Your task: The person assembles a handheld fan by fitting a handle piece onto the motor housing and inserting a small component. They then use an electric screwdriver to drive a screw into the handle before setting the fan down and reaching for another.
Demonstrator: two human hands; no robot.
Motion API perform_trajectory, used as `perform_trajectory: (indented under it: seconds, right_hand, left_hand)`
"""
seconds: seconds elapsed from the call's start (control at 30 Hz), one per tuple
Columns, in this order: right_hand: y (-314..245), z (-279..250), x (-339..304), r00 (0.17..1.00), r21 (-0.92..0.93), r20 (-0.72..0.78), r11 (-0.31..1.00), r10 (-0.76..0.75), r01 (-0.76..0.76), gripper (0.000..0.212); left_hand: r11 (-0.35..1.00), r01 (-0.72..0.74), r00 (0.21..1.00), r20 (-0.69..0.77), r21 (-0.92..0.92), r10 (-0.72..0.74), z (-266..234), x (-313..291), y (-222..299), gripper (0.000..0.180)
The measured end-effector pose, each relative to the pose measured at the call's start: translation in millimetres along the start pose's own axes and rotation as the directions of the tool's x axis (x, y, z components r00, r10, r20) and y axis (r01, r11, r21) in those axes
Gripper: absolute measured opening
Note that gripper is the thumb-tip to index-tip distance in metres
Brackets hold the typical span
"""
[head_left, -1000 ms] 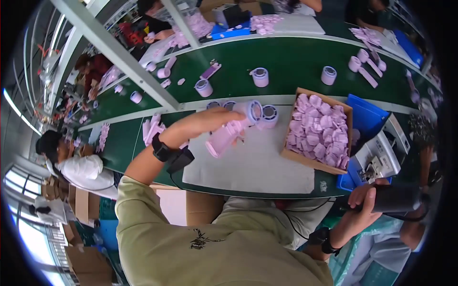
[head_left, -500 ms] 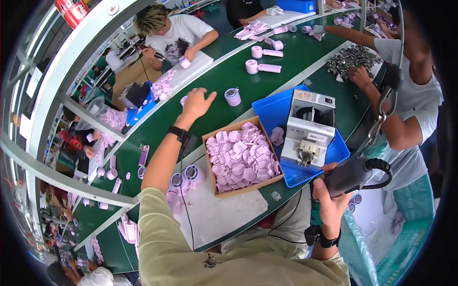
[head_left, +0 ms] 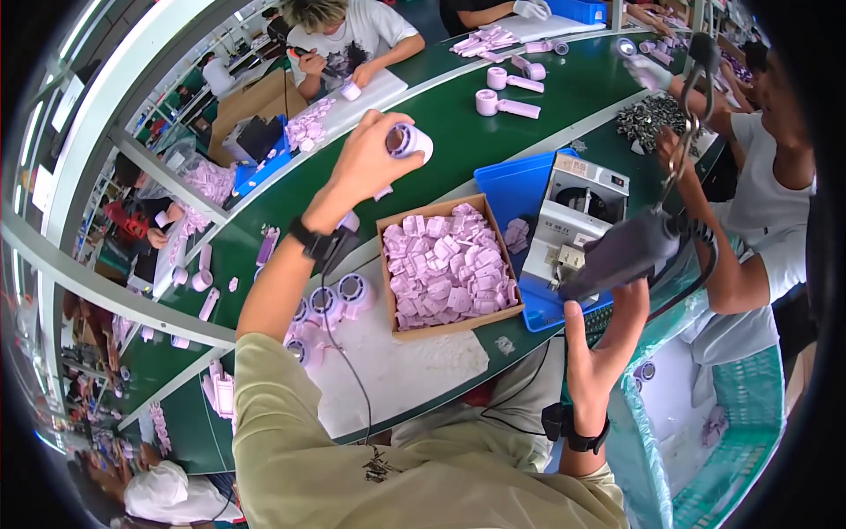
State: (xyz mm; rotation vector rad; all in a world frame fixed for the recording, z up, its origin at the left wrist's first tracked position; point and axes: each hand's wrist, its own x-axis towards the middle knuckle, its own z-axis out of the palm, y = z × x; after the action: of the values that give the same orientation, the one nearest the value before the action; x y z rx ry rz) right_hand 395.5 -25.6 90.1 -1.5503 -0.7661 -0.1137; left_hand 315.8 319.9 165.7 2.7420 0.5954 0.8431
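Observation:
My left hand (head_left: 363, 163) is raised above the green belt, its fingers and thumb wrapped round a lilac cylindrical housing (head_left: 421, 145) with a dark ring in its open end. At right, my right hand (head_left: 597, 366) is at a dark electric screwdriver (head_left: 621, 254) that hangs from a metal hook. The thumb lies against the tool's lower end and the fingers go behind its body, partly hidden. Between my arms stands a cardboard box (head_left: 463, 330) full of small lilac plastic pieces (head_left: 449, 264). Several lilac round housings (head_left: 326, 301) are grouped beside my left forearm.
A grey screw-feeder machine (head_left: 557, 236) stands in a blue tray (head_left: 502, 181) right of the box. Lilac handheld-fan bodies (head_left: 520, 108) lie on the green belt (head_left: 441, 181). A green-lined crate (head_left: 736, 441) is at lower right. Co-workers sit across and at right, near a metal-parts pile (head_left: 650, 122).
My left hand has taken hold of a lilac housing and lifted it off the belt. The screwdriver and my right hand have moved up slightly. The view has shifted a little.

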Motion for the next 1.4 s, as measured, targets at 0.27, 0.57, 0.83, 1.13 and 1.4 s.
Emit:
perform_trajectory:
  seconds: [0.27,0.57,0.83,1.13,1.4]
  right_hand:
    - [-33,78,-115,0.833,0.487,0.543,0.847,-0.101,-0.214,0.074]
    - [-46,105,-175,0.366,0.142,0.928,0.844,0.068,-0.517,0.061]
    - [-66,110,-193,0.312,0.074,0.949,0.923,0.051,-0.377,0.064]
    - [-45,113,-200,0.453,0.058,0.885,0.936,0.113,-0.346,0.064]
    - [-27,109,-180,0.495,0.022,0.853,0.937,0.164,-0.349,0.066]
  left_hand:
    - [0.962,-0.228,0.972,-0.016,0.152,0.233,-47,-271,126,0.048]
    - [0.986,0.168,0.855,0.496,0.012,-0.151,-87,-409,79,0.034]
    - [0.942,0.135,0.955,0.293,-0.309,-0.041,-126,-460,34,0.025]
    - [0.484,0.784,0.600,-0.276,0.388,-0.751,-143,-544,-93,0.043]
    - [0.477,0.795,0.573,-0.208,0.374,-0.793,-142,-511,-118,0.048]
